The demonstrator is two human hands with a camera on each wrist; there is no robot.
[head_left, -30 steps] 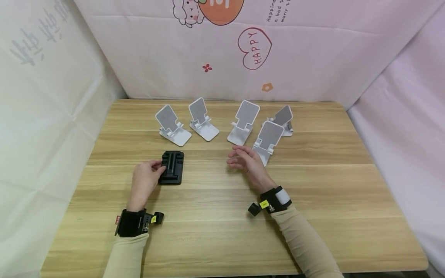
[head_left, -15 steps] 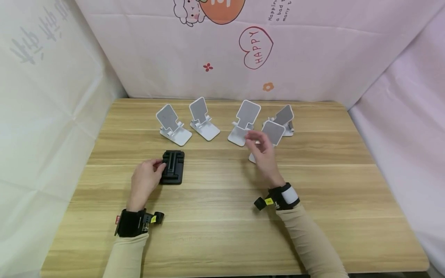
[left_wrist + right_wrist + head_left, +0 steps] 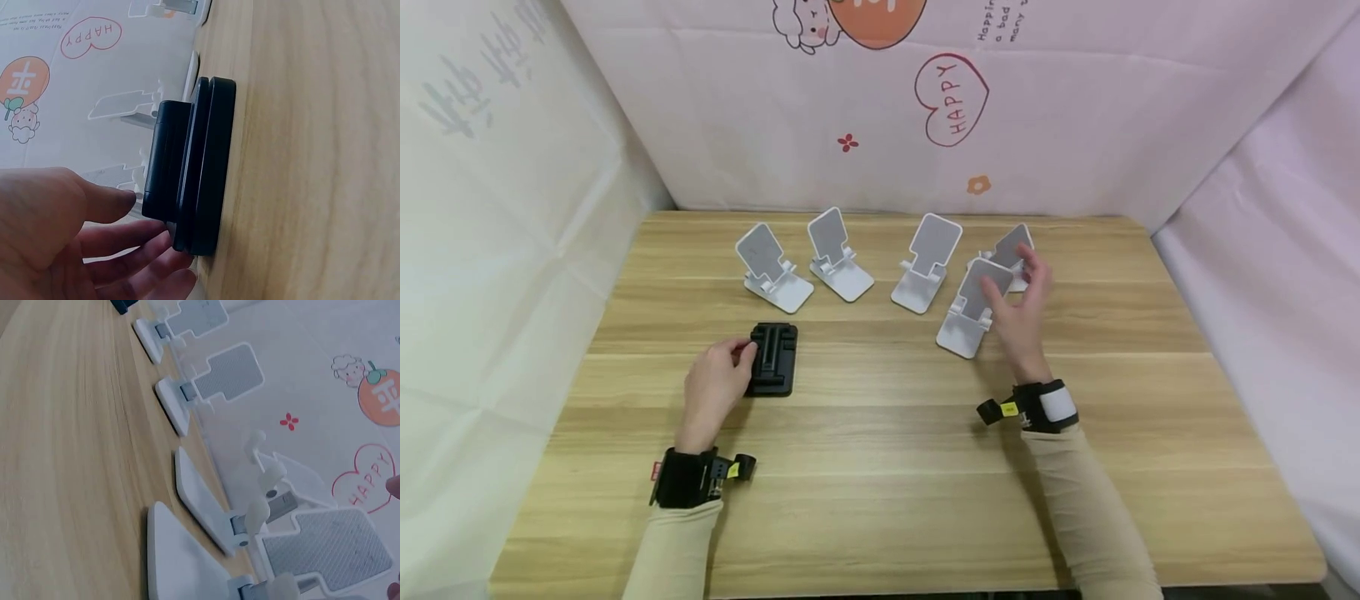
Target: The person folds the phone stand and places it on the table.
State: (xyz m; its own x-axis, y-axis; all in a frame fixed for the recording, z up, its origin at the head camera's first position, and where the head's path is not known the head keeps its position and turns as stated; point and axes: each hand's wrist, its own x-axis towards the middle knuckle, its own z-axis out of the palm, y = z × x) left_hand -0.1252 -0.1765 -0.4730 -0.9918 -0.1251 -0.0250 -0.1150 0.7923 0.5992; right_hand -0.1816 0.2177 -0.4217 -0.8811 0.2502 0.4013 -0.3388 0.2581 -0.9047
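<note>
My left hand [image 3: 717,387] is at the left edge of a folded black phone stand [image 3: 777,367], which lies flat on the table. In the left wrist view the thumb is on the upper side of this black stand [image 3: 215,169] and the other fingers are at its edge. My right hand [image 3: 1024,321] hovers around the upper plate of the front right white phone stand [image 3: 958,335], thumb and fingers spread apart. Behind it another white phone stand [image 3: 1009,247] is partly covered by that hand. Only fingertips [image 3: 394,486] of the right hand show in the right wrist view.
Three more unfolded white phone stands stand along the back: one at centre right [image 3: 916,292], one at centre left [image 3: 848,283] and one at far left [image 3: 788,294]. The wooden table [image 3: 865,492] meets a printed cloth backdrop [image 3: 1075,125].
My right hand has moved to the right and away from me, from the front right white stand's base to its upper plate, and its fingers have spread. The left hand stays by the black stand.
</note>
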